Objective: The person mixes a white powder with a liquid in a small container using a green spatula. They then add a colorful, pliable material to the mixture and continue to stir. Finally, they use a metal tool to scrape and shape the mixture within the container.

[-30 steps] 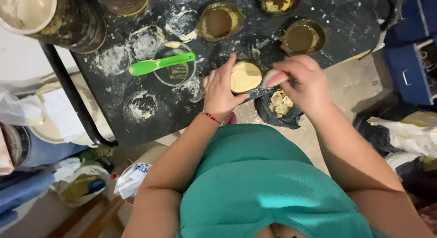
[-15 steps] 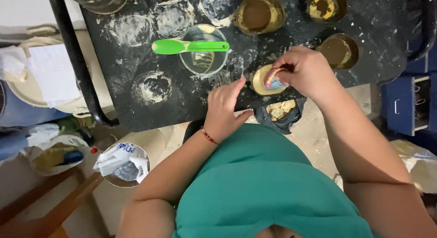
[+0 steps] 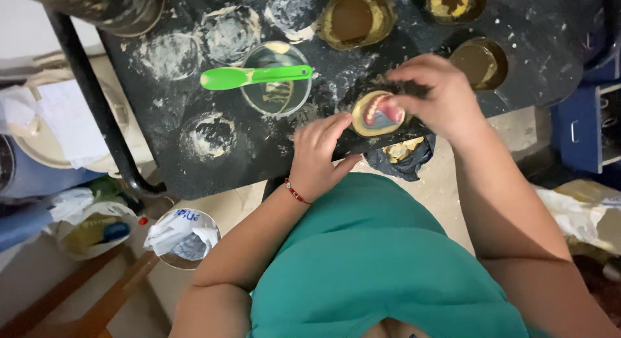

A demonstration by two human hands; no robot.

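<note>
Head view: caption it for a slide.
Both hands, left and right, at a round mould on a dusty black table, by a green spatula.

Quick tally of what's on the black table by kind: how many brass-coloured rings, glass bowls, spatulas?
Brass-coloured rings: 4, namely the ring with the pink denture mould between the left hand and right hand, and three more.
Glass bowl: 1
Green spatula: 1
Total: 6

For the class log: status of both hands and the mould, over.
Left hand steadies round mould at table edge. Right hand grips its far side. Green spatula on glass bowl, clear.
</note>
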